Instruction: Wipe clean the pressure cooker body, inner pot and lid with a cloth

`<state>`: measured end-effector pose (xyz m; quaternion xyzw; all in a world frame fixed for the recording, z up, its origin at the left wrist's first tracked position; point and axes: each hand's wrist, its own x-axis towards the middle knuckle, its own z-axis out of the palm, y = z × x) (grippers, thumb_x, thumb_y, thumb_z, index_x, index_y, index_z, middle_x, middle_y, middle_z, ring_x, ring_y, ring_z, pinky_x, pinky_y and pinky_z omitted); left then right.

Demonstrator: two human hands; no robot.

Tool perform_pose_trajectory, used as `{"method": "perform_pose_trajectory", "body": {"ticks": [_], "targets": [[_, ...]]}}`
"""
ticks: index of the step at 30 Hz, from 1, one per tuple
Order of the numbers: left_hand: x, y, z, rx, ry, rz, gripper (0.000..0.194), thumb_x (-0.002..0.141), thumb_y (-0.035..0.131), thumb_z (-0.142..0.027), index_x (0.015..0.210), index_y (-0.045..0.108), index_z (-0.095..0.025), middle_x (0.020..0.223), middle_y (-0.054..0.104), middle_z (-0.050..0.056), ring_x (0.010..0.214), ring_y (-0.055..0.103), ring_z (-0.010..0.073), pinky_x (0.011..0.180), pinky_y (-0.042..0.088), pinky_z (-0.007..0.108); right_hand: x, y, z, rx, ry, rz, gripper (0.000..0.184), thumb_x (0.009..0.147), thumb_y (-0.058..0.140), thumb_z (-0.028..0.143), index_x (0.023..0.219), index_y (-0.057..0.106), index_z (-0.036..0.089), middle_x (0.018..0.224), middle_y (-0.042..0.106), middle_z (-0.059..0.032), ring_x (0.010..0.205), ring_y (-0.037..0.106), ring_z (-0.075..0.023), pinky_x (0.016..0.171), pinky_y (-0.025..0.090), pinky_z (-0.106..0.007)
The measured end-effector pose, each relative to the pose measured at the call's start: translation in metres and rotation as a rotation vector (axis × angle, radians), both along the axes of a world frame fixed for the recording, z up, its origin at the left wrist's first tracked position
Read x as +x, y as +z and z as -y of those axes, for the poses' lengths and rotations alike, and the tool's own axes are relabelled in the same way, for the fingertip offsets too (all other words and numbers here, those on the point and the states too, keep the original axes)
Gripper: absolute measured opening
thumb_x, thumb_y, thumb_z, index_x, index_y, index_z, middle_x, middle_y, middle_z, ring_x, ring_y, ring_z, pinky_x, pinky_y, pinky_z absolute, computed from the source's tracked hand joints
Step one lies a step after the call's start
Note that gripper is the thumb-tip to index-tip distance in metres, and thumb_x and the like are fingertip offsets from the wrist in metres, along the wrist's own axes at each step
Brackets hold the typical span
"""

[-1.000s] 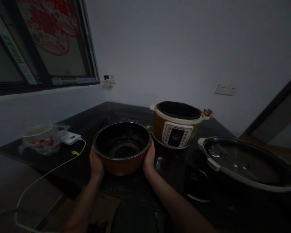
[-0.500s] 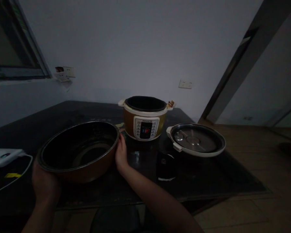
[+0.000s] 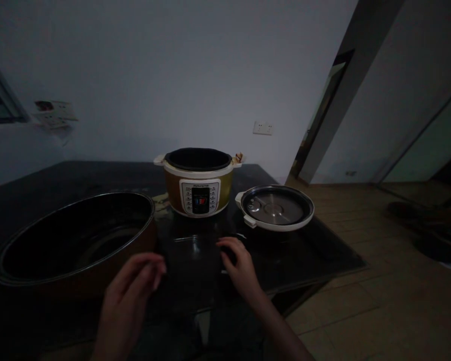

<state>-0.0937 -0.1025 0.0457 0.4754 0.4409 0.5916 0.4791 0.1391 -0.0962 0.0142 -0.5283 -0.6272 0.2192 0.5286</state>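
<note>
The inner pot [image 3: 135, 250], dark inside with a brown outer wall, stands on the black table at the left. Just in front of its right side is my left hand [image 3: 126, 296], off the pot. Its fingers are loosely bent, a little blurred, with nothing visible in them. My right hand [image 3: 242, 268] reaches over a flat black item [image 3: 228, 255] with white edges, its thumb and fingers apart. Whether it touches that item I cannot tell. Behind both hands sits the gold-brown electric cooker [image 3: 201, 188], its top uncovered and its control panel facing me.
A round lid [image 3: 276, 208] with a white rim lies on the table [image 3: 188, 291] to the cooker's right. The table's right corner ends above a tiled floor [image 3: 361, 296]. Wall sockets [image 3: 263, 128] are set in the wall behind.
Both hands have let go of the inner pot, now standing at the left. My right hand has moved over to the black item. The view has turned to the right.
</note>
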Motion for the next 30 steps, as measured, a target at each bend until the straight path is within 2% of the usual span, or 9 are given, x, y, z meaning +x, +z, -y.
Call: {"method": "perform_pose_trajectory", "body": {"ticks": [3,5,8,10,13,18,22,26,30], "targets": [[0.049,0.024,-0.016,-0.248,-0.594,0.174,0.024,0.082,0.06,-0.038,0.092,0.066,-0.017,0.077,0.061,0.003,0.066,0.053,0.0125,0.057,0.042,0.023,0.03,-0.016,0.004,-0.06,-0.113,0.227,0.033,0.079,0.054,0.015,0.111,0.062,0.022,0.12,0.061,-0.0081,0.116,0.052,-0.0223,0.101,0.04,-0.042],[0.08,0.026,-0.035,-0.239,-0.751,0.174,0.017,0.082,0.062,-0.027,0.093,0.067,-0.015,0.079,0.062,0.004,0.066,0.054,0.0099,0.059,0.042,0.02,0.039,-0.024,0.003,-0.106,-0.137,0.375,0.042,0.078,0.06,0.017,0.121,0.057,0.021,0.128,0.057,-0.0098,0.122,0.048,-0.0249,0.103,0.038,-0.044],[0.121,0.015,-0.07,-0.367,-0.755,0.36,0.02,0.082,0.057,-0.016,0.101,0.066,-0.015,0.101,0.065,0.008,0.088,0.06,0.0145,0.075,0.048,0.024,0.039,-0.025,0.002,-0.139,-0.171,0.581,0.052,0.077,0.066,0.023,0.127,0.053,0.02,0.131,0.055,-0.0117,0.123,0.047,-0.0287,0.102,0.036,-0.049],[0.146,0.005,-0.093,-0.463,-0.667,0.433,0.02,0.083,0.054,-0.012,0.1,0.064,-0.014,0.103,0.064,0.011,0.093,0.062,0.0169,0.083,0.049,0.028,0.037,-0.02,0.002,-0.151,-0.212,0.674,0.052,0.077,0.068,0.027,0.127,0.054,0.02,0.127,0.057,-0.0128,0.118,0.05,-0.03,0.1,0.037,-0.051],[0.178,-0.006,-0.119,-0.618,-0.58,0.437,0.012,0.082,0.053,-0.011,0.091,0.061,-0.013,0.096,0.065,0.012,0.088,0.064,0.0178,0.084,0.051,0.031,0.035,-0.013,0.0,-0.187,-0.257,0.752,0.044,0.078,0.066,0.025,0.12,0.059,0.019,0.12,0.06,-0.0137,0.11,0.053,-0.031,0.094,0.041,-0.049],[0.218,-0.013,-0.132,-0.689,-0.625,0.404,0.004,0.082,0.054,-0.01,0.081,0.057,-0.011,0.077,0.063,0.01,0.07,0.065,0.0175,0.073,0.054,0.031,0.041,-0.012,-0.001,-0.178,-0.314,0.748,0.026,0.079,0.06,0.017,0.104,0.066,0.023,0.111,0.063,-0.0112,0.104,0.055,-0.0302,0.086,0.044,-0.046],[0.239,-0.018,-0.127,-0.691,-0.643,0.454,0.005,0.082,0.054,-0.009,0.084,0.054,-0.013,0.072,0.063,0.005,0.066,0.064,0.0168,0.078,0.055,0.042,0.064,-0.019,0.01,-0.151,-0.335,0.513,0.028,0.077,0.052,0.008,0.097,0.065,0.023,0.104,0.065,-0.008,0.1,0.057,-0.0267,0.085,0.045,-0.042],[0.253,-0.019,-0.12,-0.654,-0.633,0.535,0.016,0.08,0.053,-0.006,0.088,0.05,-0.019,0.074,0.063,-0.001,0.067,0.065,0.016,0.081,0.053,0.052,0.105,-0.029,0.037,-0.074,-0.343,0.068,0.022,0.081,0.049,0.019,0.099,0.062,0.021,0.103,0.066,-0.0067,0.097,0.061,-0.0216,0.087,0.048,-0.035],[0.26,-0.014,-0.118,-0.629,-0.534,0.562,0.025,0.074,0.05,0.0,0.088,0.049,-0.021,0.069,0.06,-0.003,0.063,0.063,0.0138,0.077,0.055,0.044,0.153,-0.045,0.074,-0.083,-0.64,-0.2,0.035,0.08,0.052,0.042,0.106,0.06,0.02,0.108,0.065,-0.009,0.104,0.061,-0.0248,0.087,0.049,-0.037]]}}
